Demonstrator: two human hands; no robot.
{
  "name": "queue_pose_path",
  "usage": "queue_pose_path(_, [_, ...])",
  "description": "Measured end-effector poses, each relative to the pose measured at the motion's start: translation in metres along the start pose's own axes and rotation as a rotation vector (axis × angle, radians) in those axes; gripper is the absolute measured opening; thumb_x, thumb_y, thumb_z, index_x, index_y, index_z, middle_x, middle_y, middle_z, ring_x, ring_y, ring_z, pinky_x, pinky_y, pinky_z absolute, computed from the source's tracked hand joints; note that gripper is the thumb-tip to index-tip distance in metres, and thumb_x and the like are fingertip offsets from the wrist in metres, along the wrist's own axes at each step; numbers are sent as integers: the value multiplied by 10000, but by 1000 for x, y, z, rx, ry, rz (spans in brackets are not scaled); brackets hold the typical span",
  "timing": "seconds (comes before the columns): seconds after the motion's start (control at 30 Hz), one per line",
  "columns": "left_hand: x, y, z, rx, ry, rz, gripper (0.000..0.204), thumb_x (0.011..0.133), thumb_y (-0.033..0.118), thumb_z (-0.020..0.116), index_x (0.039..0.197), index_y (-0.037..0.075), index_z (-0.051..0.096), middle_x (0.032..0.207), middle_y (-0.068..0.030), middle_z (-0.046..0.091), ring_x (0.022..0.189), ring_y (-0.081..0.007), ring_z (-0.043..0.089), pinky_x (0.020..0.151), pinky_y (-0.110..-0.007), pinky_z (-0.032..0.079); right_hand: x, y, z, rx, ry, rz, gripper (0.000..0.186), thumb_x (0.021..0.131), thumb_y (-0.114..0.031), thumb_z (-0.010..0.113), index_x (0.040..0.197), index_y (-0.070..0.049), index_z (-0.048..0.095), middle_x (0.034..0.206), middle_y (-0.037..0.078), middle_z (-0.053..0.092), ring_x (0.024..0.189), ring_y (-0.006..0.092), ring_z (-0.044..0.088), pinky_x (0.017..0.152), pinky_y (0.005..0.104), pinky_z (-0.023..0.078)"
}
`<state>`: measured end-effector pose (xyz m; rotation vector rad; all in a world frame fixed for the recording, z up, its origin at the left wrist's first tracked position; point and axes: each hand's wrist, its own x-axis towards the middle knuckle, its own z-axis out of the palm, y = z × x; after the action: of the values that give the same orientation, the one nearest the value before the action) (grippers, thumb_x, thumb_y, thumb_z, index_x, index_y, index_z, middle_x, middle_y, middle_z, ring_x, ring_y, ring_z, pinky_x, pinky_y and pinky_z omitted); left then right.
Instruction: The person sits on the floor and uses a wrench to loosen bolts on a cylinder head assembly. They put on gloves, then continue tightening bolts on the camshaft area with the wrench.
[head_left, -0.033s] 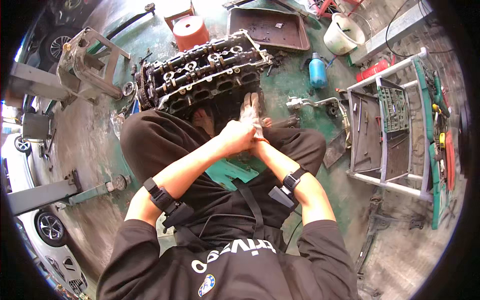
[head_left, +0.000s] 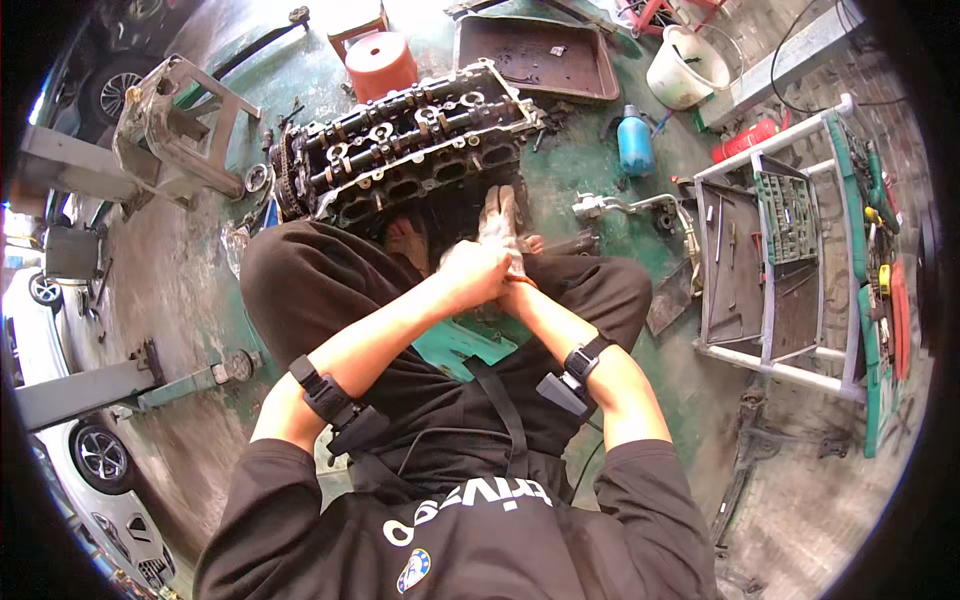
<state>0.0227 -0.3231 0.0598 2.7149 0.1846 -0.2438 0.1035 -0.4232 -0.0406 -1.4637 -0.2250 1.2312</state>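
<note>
My left hand is bare, its fingers closed on a pale work glove near the wrist. That glove, smudged and with an orange cuff edge, is worn on my right hand. The right hand's fingers stretch forward, away from me, and hold nothing that I can see. Just beyond the fingertips lies a cylinder head, dark and oily, with camshafts on top and a timing chain at its left end. What my left fingertips do under the glove is hidden.
A red stool and a brown drip tray stand beyond the cylinder head. To the right are a blue bottle, a white bucket and a tool cart. A worn plastic step stool sits on the left.
</note>
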Motion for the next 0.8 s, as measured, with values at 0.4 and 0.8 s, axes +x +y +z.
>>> queue_pose_path(0.4, [-5, -30, 21, -796, -618, -188, 446, 918, 352, 658, 1172, -11, 715, 1001, -116, 764, 811, -174, 703, 776, -350, 579, 7, -9, 21, -493, 128, -187, 456, 988, -443, 486, 1193, -59, 624, 1111, 193, 639, 981, 390, 631, 867, 454, 510])
queue_pose_path(0.8, [-1, -16, 85, -1193, -477, -90, 279, 924, 273, 671, 801, 24, 648, 698, 18, 573, 625, -112, 516, 596, -304, 428, -3, -16, 41, -593, 216, -110, 491, 987, -465, 492, 1222, -56, 629, 1144, 210, 645, 1016, 412, 635, 901, 463, 514])
